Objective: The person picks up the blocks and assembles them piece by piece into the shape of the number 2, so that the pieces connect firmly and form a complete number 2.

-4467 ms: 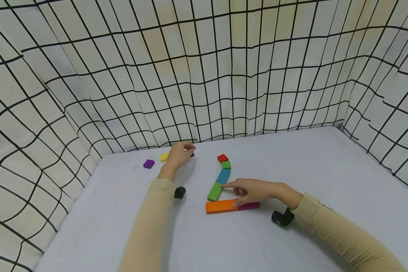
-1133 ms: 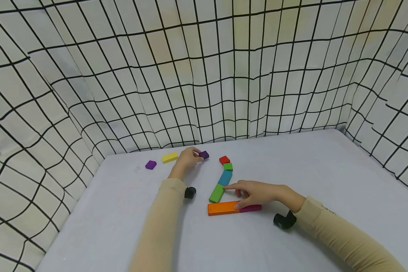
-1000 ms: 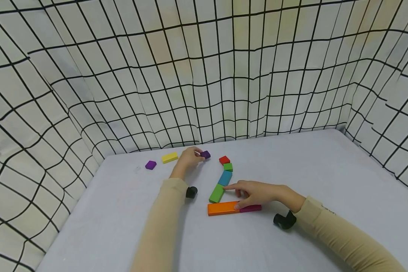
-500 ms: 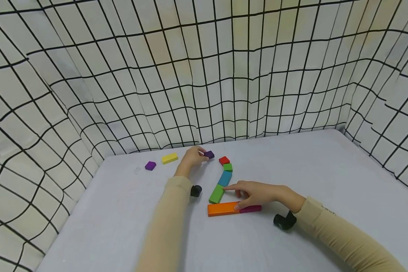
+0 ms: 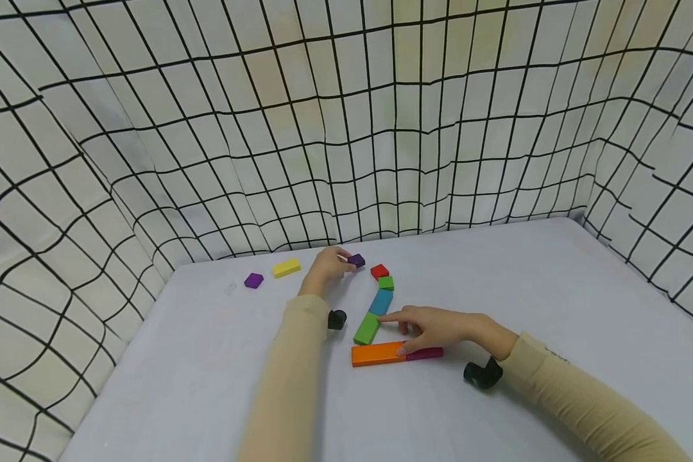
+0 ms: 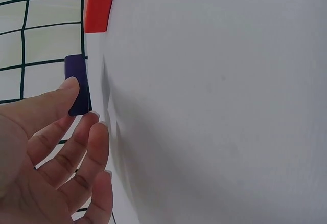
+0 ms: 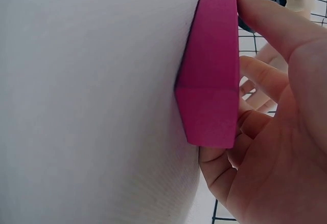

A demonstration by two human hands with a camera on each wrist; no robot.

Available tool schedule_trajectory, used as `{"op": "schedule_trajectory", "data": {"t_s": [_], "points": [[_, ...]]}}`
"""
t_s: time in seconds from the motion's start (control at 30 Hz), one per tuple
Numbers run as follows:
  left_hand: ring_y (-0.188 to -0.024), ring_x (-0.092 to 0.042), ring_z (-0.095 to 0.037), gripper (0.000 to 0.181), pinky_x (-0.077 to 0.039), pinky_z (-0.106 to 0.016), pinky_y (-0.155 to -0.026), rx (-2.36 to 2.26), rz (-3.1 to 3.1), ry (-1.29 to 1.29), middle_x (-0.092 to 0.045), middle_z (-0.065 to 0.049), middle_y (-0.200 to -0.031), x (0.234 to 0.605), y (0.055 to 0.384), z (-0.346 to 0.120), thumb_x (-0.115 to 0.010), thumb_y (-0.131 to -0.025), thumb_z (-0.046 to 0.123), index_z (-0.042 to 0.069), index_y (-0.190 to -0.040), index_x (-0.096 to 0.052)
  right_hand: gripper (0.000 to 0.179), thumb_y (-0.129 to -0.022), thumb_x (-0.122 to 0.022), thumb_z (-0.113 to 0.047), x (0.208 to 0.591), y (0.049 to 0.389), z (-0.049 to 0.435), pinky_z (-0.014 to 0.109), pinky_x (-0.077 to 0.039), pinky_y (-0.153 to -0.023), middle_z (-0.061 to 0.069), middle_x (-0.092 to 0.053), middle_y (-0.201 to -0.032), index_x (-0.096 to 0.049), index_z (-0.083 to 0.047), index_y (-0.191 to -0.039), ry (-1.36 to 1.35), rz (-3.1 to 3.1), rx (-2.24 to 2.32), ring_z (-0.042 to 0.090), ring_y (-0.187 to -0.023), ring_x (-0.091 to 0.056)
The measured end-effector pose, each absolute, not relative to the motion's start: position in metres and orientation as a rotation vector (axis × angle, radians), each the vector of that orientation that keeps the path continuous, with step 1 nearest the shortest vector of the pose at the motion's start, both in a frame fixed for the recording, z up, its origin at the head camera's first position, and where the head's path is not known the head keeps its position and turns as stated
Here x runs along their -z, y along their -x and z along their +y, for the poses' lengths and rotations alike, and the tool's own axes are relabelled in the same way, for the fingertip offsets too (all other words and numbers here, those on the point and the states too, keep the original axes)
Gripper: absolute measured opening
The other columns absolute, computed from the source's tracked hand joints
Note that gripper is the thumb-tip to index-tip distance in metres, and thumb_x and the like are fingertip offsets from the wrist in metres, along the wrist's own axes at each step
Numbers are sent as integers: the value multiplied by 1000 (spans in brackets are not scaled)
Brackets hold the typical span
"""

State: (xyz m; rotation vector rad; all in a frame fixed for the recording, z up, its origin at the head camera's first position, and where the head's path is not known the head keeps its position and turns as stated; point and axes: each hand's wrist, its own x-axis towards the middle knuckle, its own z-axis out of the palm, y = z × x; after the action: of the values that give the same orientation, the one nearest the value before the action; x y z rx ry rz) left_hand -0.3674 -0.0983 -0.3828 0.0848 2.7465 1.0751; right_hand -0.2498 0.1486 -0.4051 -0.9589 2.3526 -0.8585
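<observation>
My left hand [image 5: 329, 264] pinches a dark purple block [image 6: 75, 66] between thumb and fingertips near the table's back edge, left of a red block [image 5: 379, 271]. From the red block, a small green block [image 5: 385, 283], a blue block [image 5: 381, 302] and a longer green block [image 5: 366, 329] run toward me in a bent row. My right hand [image 5: 436, 324] has its index fingertip at the longer green block. Its thumb rests where an orange block [image 5: 378, 354] meets a magenta block [image 7: 209, 116]; these two lie end to end below the row.
A yellow block [image 5: 286, 267] and a purple block [image 5: 253, 280] lie at the back left of the white table [image 5: 179, 359]. Black netting [image 5: 346, 122] over pale walls encloses the back and both sides. A camera [image 5: 482, 373] sits at my right wrist.
My left hand has carried the dark purple block rightward, closer to the red block, leaving the yellow block in plain sight. The right hand stays in place.
</observation>
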Motion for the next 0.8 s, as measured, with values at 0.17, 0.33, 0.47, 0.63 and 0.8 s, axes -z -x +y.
{"op": "schedule_trajectory", "data": {"t_s": [0.17,0.33,0.47,0.63,0.8], "points": [[-98,-65,-25,37,-51,-39,-92,-1047,2753,-80,-66,-18,-123,383,368,-93,-71,-98,13,1,-132,-63,67,-95,-76,-28,406,250,149,27,-42,-74,-2,-54,-103,-49,-16,-154,964,2350,853,16,-90,-49],[-102,-64,-27,35,-50,-41,-94,-1008,2780,-51,-67,-18,-122,382,366,-91,-71,-96,12,1,-129,-64,66,-95,-76,-28,409,252,147,27,-43,-75,-2,-54,-104,-49,-17,-154,991,2342,855,15,-90,-49],[-111,-61,-30,34,-47,-43,-99,-968,2811,-59,-65,-19,-125,381,365,-86,-72,-96,12,0,-128,-65,65,-95,-76,-27,410,253,147,27,-43,-76,-2,-54,-104,-49,-17,-154,984,2346,856,16,-91,-49],[-119,-57,-32,34,-44,-46,-104,-906,2843,-50,-63,-18,-131,381,365,-78,-73,-95,11,0,-126,-66,65,-95,-76,-27,410,253,149,27,-43,-75,-2,-53,-104,-49,-17,-154,970,2351,853,16,-91,-49],[-119,-57,-33,34,-44,-48,-104,-872,2860,-25,-64,-17,-130,382,366,-72,-74,-94,11,1,-126,-66,65,-95,-76,-27,410,253,150,27,-43,-75,-2,-54,-104,-49,-16,-153,961,2357,853,16,-91,-49]]}}
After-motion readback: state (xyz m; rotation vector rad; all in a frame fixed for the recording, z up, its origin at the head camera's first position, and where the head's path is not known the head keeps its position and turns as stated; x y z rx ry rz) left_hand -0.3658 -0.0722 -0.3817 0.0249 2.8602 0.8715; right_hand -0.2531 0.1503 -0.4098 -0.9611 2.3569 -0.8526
